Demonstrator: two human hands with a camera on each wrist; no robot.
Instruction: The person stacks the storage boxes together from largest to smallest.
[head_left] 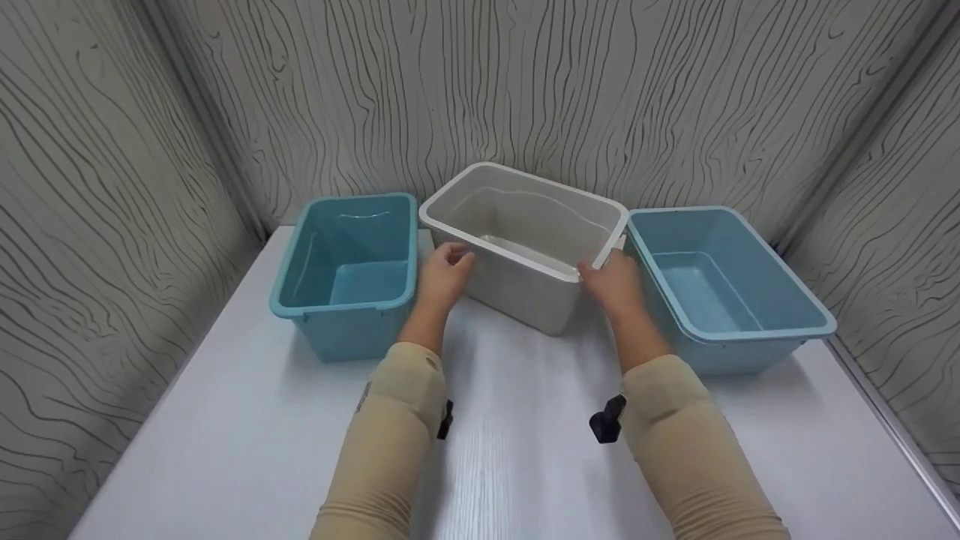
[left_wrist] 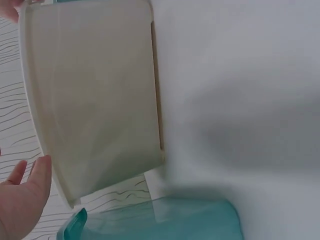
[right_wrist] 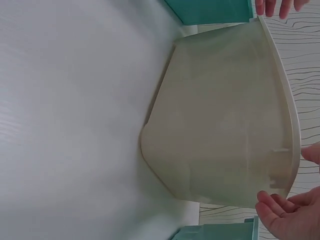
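A light grey plastic bin (head_left: 517, 289) stands at an angle near the back wall, its right front corner turned toward me. My right hand (head_left: 615, 281) grips its rim at that corner, thumb over the edge and fingers against the outer wall (right_wrist: 225, 115). By the front left part of the rim is my left hand (head_left: 444, 276), its fingers loosely bent with nothing between them. In the left wrist view the left fingers (left_wrist: 40, 175) extend beside the rim of the bin. The grey bin's inside shows nothing in it.
A teal bin (head_left: 345, 330) stands left of the grey one, close to my left wrist. On the right, a wider light blue bin (head_left: 750, 352) sits beside my right forearm. All stand on a white table (head_left: 517, 450) enclosed by wood-patterned panels (head_left: 525, 90).
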